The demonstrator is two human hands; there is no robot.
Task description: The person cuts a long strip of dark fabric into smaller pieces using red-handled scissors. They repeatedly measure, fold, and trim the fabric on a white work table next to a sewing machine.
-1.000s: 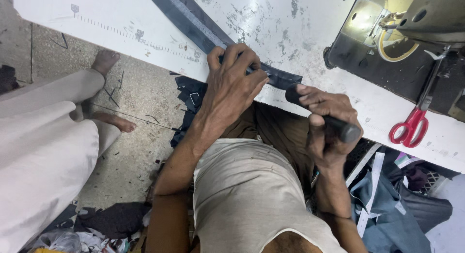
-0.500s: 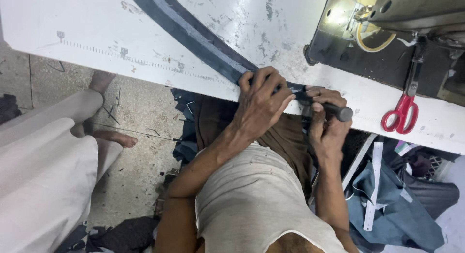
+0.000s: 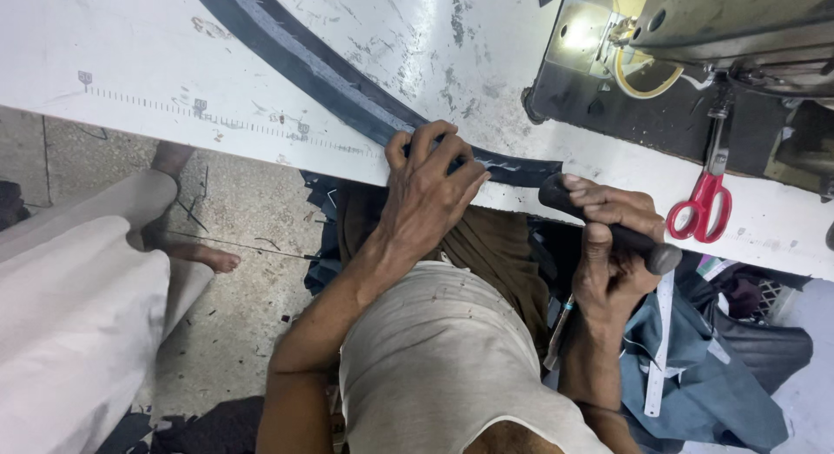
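White bench [image 3: 156, 63], paint scuffed and chipped, a row of measuring marks running along its near edge. Bare concrete floor [image 3: 234, 332] below, littered with dark fabric scraps.

Dark fabric strip [image 3: 304, 67]: long, narrow, curving from the top of the bench down to its near edge, with a paler line running along its length. Lies flat and limp; judged light, soft, no stiffness of its own, likely to slide or pucker on the smooth paint unless pinned. Best held by pressing it flat close to the working end, as is done here.

Left hand [image 3: 430, 189]: fingers spread and pressed down on the strip at the bench edge, holding it flat. No pinch; palm arched over it.

Right hand [image 3: 617, 237]: grip wrapped tight round a dark tool handle [image 3: 638, 245], tip aimed at the strip's end just beside the left hand. The working tip is hidden, so its kind cannot be told.

Around: sewing machine [image 3: 695, 46] at the far right, lamp lit, well clear of the strip. Red-handled scissors [image 3: 704, 202] lie on the bench just right of the right hand, near enough to be nudged. Blue-grey cloth [image 3: 721, 384] and a white tape [image 3: 658, 350] heaped under the bench on the right. Another person's pale-trousered leg [image 3: 78, 315] and bare foot [image 3: 204, 256] on the left, apart from the work.
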